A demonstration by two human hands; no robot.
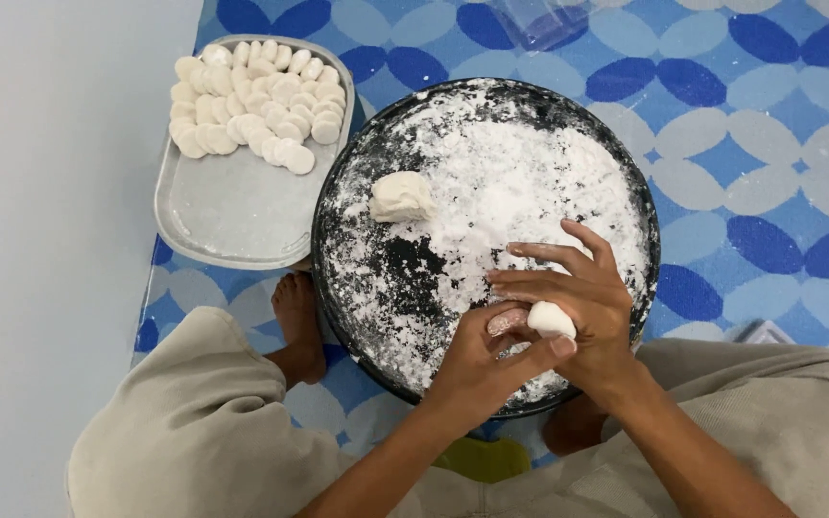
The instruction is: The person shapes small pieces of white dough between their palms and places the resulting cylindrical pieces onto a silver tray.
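A small white dough piece is pinched between both hands over the near edge of a round black pan dusted with white flour. My left hand grips it from below with thumb and fingers. My right hand cups it from above, fingers spread toward the left. A larger lump of dough rests in the flour at the pan's far left. A grey rectangular tray at the upper left carries several flat round dough discs in overlapping rows.
Everything sits on a blue mat with pale oval patterns. A pale floor lies to the left. My bare foot rests beside the pan, and my knees in beige trousers flank it. Clear plastic lies at the top.
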